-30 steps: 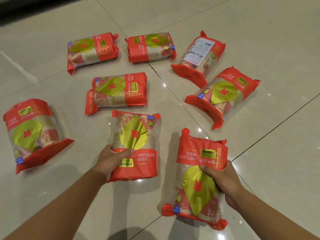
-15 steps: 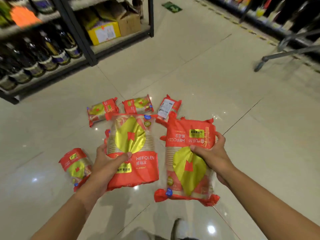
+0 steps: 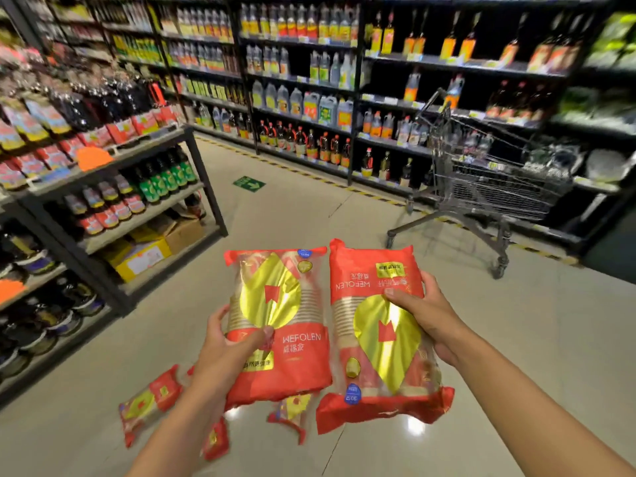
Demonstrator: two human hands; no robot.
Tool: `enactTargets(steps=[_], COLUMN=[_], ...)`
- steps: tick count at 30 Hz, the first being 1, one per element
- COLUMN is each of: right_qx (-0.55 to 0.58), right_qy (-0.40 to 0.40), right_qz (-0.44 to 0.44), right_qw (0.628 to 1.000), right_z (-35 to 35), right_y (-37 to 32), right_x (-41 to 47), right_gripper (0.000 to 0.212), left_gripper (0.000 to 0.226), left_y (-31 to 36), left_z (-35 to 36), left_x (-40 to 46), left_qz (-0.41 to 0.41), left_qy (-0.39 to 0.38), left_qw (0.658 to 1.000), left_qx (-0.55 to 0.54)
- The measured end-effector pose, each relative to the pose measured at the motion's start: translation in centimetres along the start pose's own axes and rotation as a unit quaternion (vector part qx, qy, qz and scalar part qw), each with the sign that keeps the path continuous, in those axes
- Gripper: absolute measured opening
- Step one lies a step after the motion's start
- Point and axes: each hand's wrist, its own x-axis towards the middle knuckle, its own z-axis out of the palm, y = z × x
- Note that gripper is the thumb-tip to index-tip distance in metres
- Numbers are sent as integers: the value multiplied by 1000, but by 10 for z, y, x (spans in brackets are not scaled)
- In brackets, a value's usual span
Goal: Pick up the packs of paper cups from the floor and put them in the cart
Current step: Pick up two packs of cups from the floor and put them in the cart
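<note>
Both hands, left [image 3: 229, 352] and right [image 3: 428, 318], each grip a red-and-gold plastic pack of paper cups [image 3: 278, 325] by its side, held flat, probably for dropping into the wire shopping cart [image 3: 488, 187].

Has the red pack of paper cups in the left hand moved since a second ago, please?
Yes. The red pack of paper cups in the left hand has risen off the tiled floor, above the packs lying there.

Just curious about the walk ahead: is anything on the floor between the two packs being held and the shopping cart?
In the head view, the stretch between the held packs and the cart is bare tile floor.
</note>
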Motion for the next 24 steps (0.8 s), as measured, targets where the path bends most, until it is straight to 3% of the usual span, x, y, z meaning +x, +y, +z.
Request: enactTargets(steps=[5, 12, 16, 24], right_qx=[36, 53, 76, 93], right_qy=[40, 74, 91, 162], right_qz=[-3, 9, 14, -12], right_qw=[999, 996, 993, 982], right_z=[-94, -214, -274, -400], right_y=[-36, -75, -102, -205], right_x=[55, 172, 267, 442], right_gripper=[69, 76, 76, 62], left_gripper=[92, 129, 101, 73], left_y=[39, 77, 102, 173], left_z=[110, 264, 358, 571], left_x=[31, 102, 178, 365], left_qz=[-5, -52, -37, -26], left_qy=[-36, -86, -96, -157], left_qw=[999, 995, 995, 987], left_qx=[-6, 0, 13, 39])
